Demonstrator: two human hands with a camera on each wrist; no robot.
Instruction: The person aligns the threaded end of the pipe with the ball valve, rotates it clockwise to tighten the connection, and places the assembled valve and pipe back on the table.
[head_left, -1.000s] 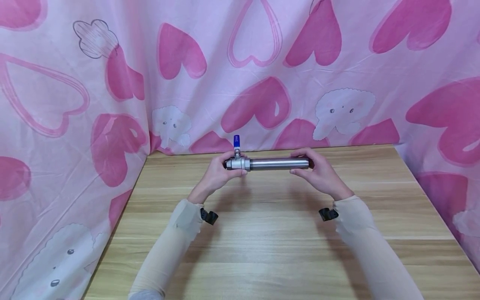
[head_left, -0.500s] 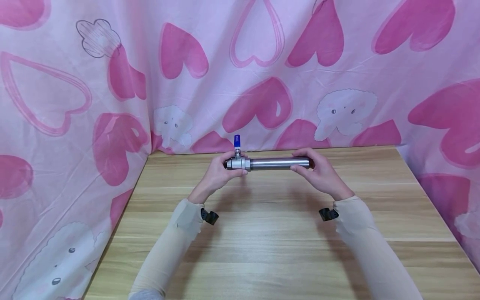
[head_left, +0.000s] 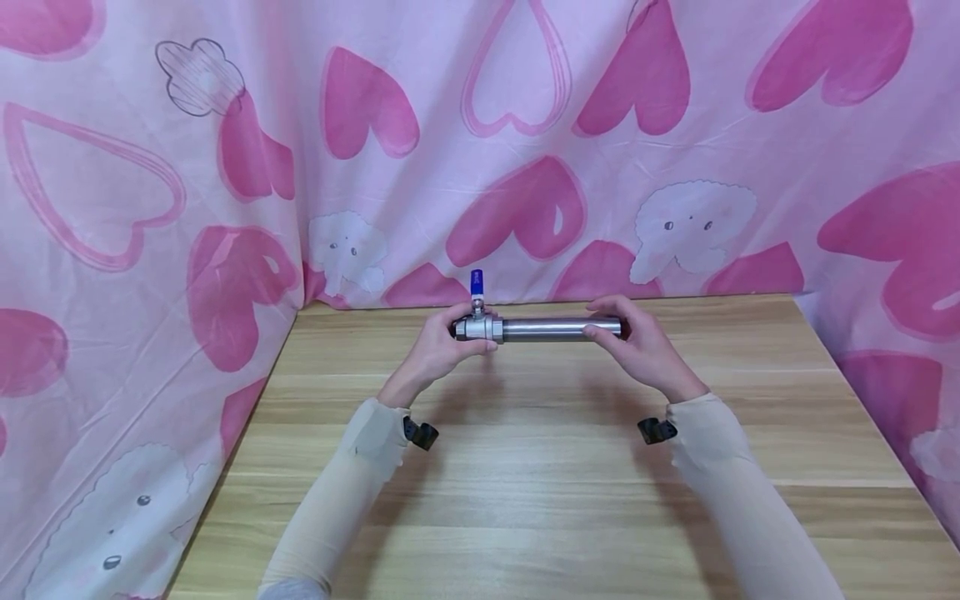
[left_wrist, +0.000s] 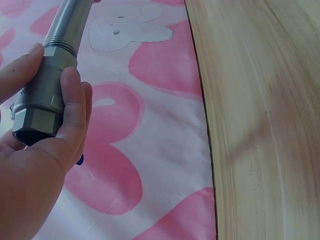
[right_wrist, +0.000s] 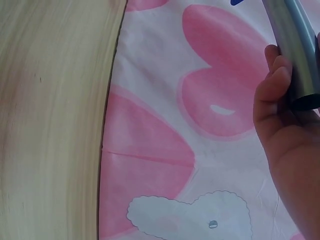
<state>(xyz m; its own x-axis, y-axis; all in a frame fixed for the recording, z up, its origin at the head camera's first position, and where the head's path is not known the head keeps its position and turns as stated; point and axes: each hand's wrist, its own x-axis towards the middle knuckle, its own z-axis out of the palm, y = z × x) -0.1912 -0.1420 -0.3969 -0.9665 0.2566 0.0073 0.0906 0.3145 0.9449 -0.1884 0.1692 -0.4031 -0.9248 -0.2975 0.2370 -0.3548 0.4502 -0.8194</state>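
A metal ball valve (head_left: 477, 328) and a long steel pipe (head_left: 543, 330) are joined end to end, held level above the table. The valve's blue lever handle (head_left: 477, 283) points away toward the curtain. My left hand (head_left: 437, 348) grips the valve, thumb on the near side and fingers round the far side. In the left wrist view, some bare thread (left_wrist: 61, 44) shows where the pipe (left_wrist: 70, 20) enters the valve (left_wrist: 42, 90). My right hand (head_left: 641, 348) holds the pipe's right end between thumb and fingers. The right wrist view shows that end's dark opening (right_wrist: 306, 102).
Below the hands is a wood-grain table (head_left: 540, 500), its far edge close behind the pipe. A pink curtain with hearts (head_left: 517, 208) hangs along the back and both sides. A black wrist mount (head_left: 421, 433) sits on the left wrist, another mount (head_left: 657, 430) on the right.
My right thumb has moved up from the pipe's lower edge onto its near face. The left hand keeps its hold on the valve, and the head view has shifted slightly.
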